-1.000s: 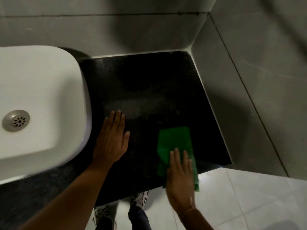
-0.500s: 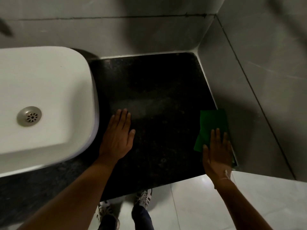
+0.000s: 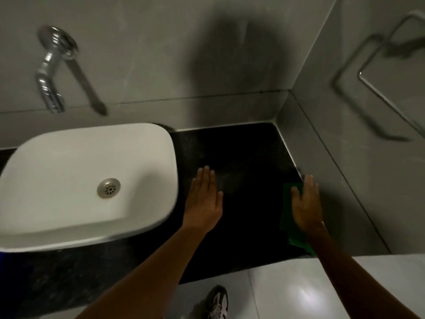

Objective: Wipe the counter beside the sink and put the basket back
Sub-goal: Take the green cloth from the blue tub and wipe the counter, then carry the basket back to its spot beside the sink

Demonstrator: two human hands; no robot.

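The black stone counter (image 3: 248,157) lies between the white sink (image 3: 69,171) and the grey side wall. My left hand (image 3: 204,201) rests flat on the counter just right of the sink, fingers together, holding nothing. My right hand (image 3: 307,203) presses flat on a green cloth (image 3: 287,203) at the counter's right edge, against the wall. Most of the cloth is hidden under that hand and forearm. No basket is in view.
A chrome tap (image 3: 51,72) sticks out of the back wall above the sink. A metal towel rail (image 3: 379,93) hangs on the right wall. Pale floor tiles (image 3: 299,293) and my shoe (image 3: 218,302) show below the counter's front edge.
My right hand slid the green cloth from the counter's front middle to its right edge, then farther back along the wall. The left hand stayed put. The view tilted up, showing the tap.
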